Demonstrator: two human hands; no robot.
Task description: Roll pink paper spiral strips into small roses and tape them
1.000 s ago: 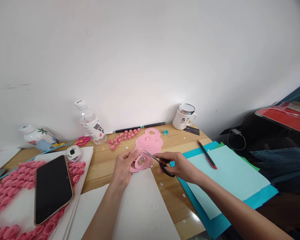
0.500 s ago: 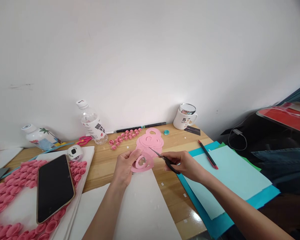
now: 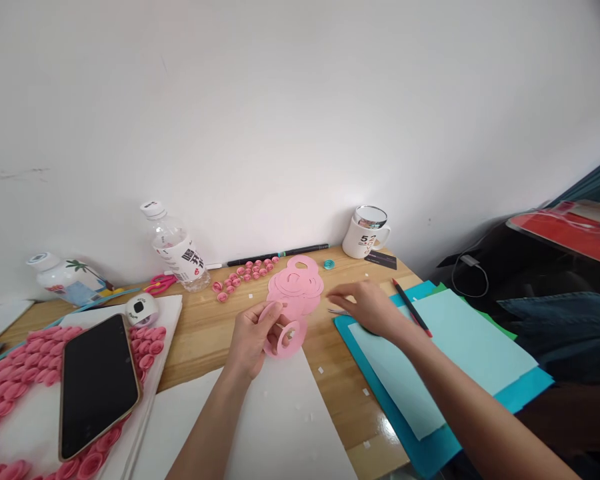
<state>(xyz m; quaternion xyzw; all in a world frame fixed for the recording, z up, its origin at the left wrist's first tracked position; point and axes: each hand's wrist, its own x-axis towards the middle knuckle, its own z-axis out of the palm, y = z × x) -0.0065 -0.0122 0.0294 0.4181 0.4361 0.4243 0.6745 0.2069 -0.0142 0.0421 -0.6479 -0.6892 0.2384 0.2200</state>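
Observation:
My left hand (image 3: 250,340) pinches a pink paper spiral (image 3: 287,337) above the near white sheet (image 3: 280,413); the strip hangs in loops from my fingers. My right hand (image 3: 373,308) hovers at the left edge of the teal paper (image 3: 455,347), slightly blurred, its fingers stretched towards the pile of pink cut circles (image 3: 297,285). The scissors (image 3: 339,311) lie under that hand, with only the blade tips showing. Nothing is in its fingers.
On the wooden desk (image 3: 205,327) are small pink rolled roses (image 3: 245,272), a water bottle (image 3: 175,247), a mug (image 3: 363,233), a black pen (image 3: 280,255) and a red pencil (image 3: 413,308). A phone (image 3: 97,383) lies on a rose-covered board at the left.
My right hand stopped cutting and laid the scissors down at the teal paper's edge, then opened. The pink spiral dropped lower in my left hand. The view shifted slightly.

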